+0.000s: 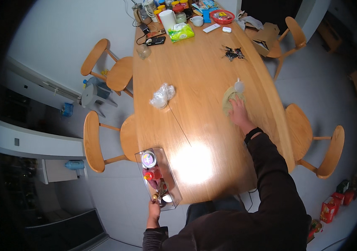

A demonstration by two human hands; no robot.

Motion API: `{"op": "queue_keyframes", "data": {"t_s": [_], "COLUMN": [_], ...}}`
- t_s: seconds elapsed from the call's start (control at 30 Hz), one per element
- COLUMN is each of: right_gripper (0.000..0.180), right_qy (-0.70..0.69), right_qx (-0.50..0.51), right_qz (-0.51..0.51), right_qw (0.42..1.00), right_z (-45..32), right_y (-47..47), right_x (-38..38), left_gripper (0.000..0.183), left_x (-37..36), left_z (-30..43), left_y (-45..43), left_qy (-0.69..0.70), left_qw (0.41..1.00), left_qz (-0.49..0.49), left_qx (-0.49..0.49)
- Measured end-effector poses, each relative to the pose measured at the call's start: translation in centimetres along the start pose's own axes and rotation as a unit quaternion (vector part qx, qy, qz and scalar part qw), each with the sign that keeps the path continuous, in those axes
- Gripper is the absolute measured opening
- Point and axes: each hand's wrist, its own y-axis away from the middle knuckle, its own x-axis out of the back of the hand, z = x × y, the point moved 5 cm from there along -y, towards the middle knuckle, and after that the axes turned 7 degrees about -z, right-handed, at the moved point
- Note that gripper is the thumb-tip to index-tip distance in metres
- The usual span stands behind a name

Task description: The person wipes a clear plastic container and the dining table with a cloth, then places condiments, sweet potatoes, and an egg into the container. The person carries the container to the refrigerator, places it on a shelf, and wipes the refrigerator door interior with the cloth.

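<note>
My right hand (238, 111) lies palm down on a pale green cloth (227, 102), fingers spread over it against the wooden table top (194, 84). Touching the cloth's far edge is a small whitish translucent item (239, 85), too blurred to name. At the table's near left corner, my left hand (154, 210) grips the near end of a clear plastic box (171, 178); its fingertips are partly hidden. Inside the box are a round jar with a purple-patterned lid (149, 159), a red bottle with a yellow tip (153, 174), a gold-capped item (155, 196) and a white piece (167, 198).
Crumpled clear plastic (162, 95) lies mid-table, with a thin dark stick or line (180, 125) beside it. Farther off are a small drone-like device (234, 53), a glass cup (144, 51), a tissue pack (181, 32) and a red basket (222, 17). Wooden chairs (92, 141) flank the table.
</note>
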Motion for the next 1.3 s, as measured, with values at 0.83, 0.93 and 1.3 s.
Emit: {"op": "queue_keyframes", "data": {"t_s": [0.83, 0.93, 1.3], "right_gripper": [0.056, 0.049, 0.045], "right_qy": [0.142, 0.105, 0.010], "right_qx": [0.133, 0.178, 0.281], "right_qz": [0.045, 0.010, -0.088], "right_qw": [0.980, 0.978, 0.956], "right_z": [-3.6, -4.1, -6.1], "right_y": [-25.3, -25.0, -8.3], "right_x": [-3.6, -4.7, -3.4], "left_gripper": [0.046, 0.049, 0.036], "left_x": [-1.2, -1.3, 0.2], "left_z": [2.5, 3.0, -0.7], "left_y": [1.6, 2.2, 0.6], "left_qy": [0.114, 0.110, -0.027], "left_qw": [0.990, 0.990, 0.999], "left_qz": [-0.039, -0.035, -0.021], "left_qx": [-0.069, -0.075, 0.003]}}
